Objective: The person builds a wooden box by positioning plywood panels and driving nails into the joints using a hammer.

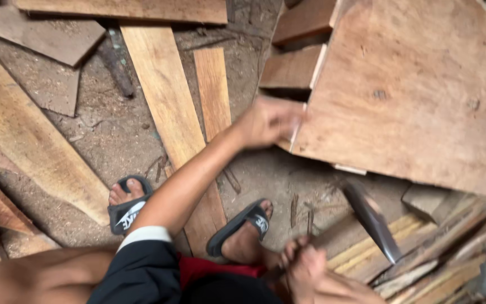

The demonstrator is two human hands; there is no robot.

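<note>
While planks surround, hand grips plywood

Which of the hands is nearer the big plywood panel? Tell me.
Left. The left hand grips the corner edge of the plywood panel; the right hand is below it, apart, holding a hammer.

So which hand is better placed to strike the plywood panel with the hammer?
Right, probably. The right hand already has its grip on the hammer, head raised near the plywood panel. The left hand is busy steadying the panel's edge.

Black shorts, black slide sandals
</note>
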